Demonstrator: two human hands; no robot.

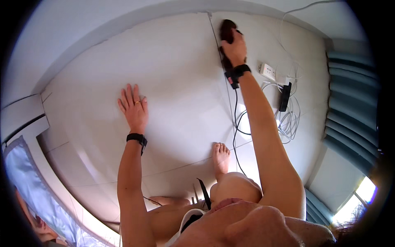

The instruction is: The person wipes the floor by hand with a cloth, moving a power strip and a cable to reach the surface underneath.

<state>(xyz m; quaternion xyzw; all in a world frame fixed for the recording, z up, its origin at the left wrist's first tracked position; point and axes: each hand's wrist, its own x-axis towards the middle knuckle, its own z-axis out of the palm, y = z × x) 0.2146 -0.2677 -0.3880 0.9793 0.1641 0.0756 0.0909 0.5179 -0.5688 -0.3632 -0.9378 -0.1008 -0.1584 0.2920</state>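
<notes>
My right hand (235, 48) reaches far out over the pale tiled floor (181, 53). Its fingers are wrapped round a dark reddish-black, long hand-held appliance (227, 28) that lies along a tile joint near the wall. What kind of appliance it is I cannot make out, as my hand covers its middle. A black cord (235, 103) leaves its near end and curves back toward my knee. My left hand (135, 108) rests flat on the floor to the left, fingers spread, holding nothing; a ring shows on one finger. Both wrists wear black bands.
Right of my right arm lie a white power strip (268, 71), a black adapter (284, 97) and coiled white cable (293, 123). A teal curtain (352, 107) hangs at the right. A bed with bluish fabric (31, 175) stands left. My bare foot (221, 158) is on the floor.
</notes>
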